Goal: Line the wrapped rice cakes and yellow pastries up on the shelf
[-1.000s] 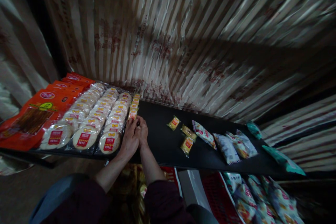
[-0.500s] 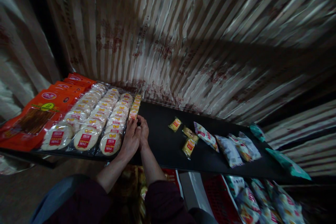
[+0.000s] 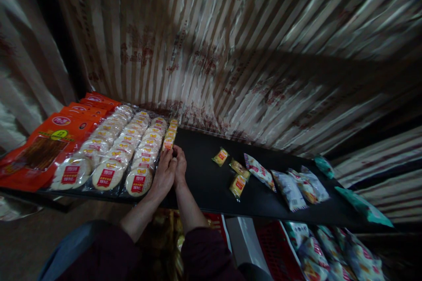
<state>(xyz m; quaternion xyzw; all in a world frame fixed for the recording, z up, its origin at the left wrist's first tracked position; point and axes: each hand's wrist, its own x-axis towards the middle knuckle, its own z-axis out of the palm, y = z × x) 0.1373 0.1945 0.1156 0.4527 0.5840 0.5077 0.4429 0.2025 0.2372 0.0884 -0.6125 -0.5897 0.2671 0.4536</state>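
Yellow small packets (image 3: 170, 133) lie in a narrow overlapping row on the black shelf (image 3: 204, 184), running from the back wall toward the near edge, tight against the rightmost column of round rice cracker packs (image 3: 140, 151). The row's near end is where both hands meet. The left hand (image 3: 164, 173) and the right hand (image 3: 180, 167) are pressed side by side, fingertips together over the last packet. The fingers hide whether they actually pinch a wrapper, so I cannot tell.

Judging from this, the work is fine alignment in a tight slot. A light touch with the fingertips suits it best, since these wrappers look slick and a firm push would likely ripple the whole line backward. Keeping the left hand low against the crackers as a stop, and letting the right hand square the free edge, should keep the row straight without nudging the cracker packs.

Farther right, well apart from the hands, three loose yellow packets (image 3: 237, 184) sit on bare shelf, then white snack bags (image 3: 290, 189) and a teal bag (image 3: 362, 210). Orange bags (image 3: 49, 140) fill the far left. A striped backdrop (image 3: 231, 52) rises behind.
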